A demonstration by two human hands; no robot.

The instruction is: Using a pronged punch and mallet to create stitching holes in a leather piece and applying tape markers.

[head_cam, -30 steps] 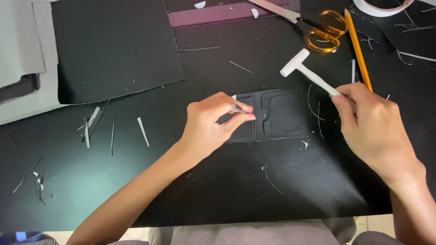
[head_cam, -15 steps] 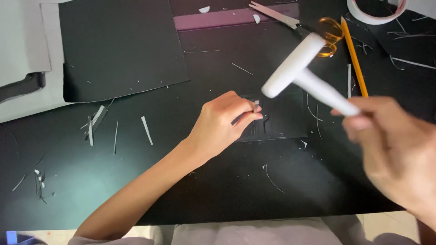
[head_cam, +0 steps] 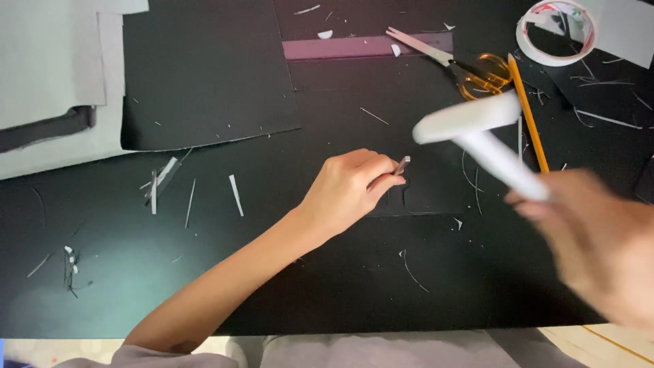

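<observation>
My left hand (head_cam: 351, 191) rests on the black work surface and pinches a small grey metal punch (head_cam: 402, 165) upright against a cut black card piece (head_cam: 426, 197). My right hand (head_cam: 599, 242), blurred with motion, grips the handle of a white hammer (head_cam: 477, 129) raised in the air to the right of the punch, its head tilted up and to the left. The card piece is partly hidden by my left hand's fingers.
Orange-handled scissors (head_cam: 470, 65), a yellow pencil (head_cam: 528, 119), a purple ruler (head_cam: 354, 48) and a roll of white tape (head_cam: 555, 31) lie at the back right. A black sheet (head_cam: 204, 75) and grey card (head_cam: 48, 82) lie at the back left. Paper slivers (head_cam: 163, 180) are scattered about.
My right hand has lifted the white hammer from the table into the air and swung it nearer the camera. My left hand stays on the punch.
</observation>
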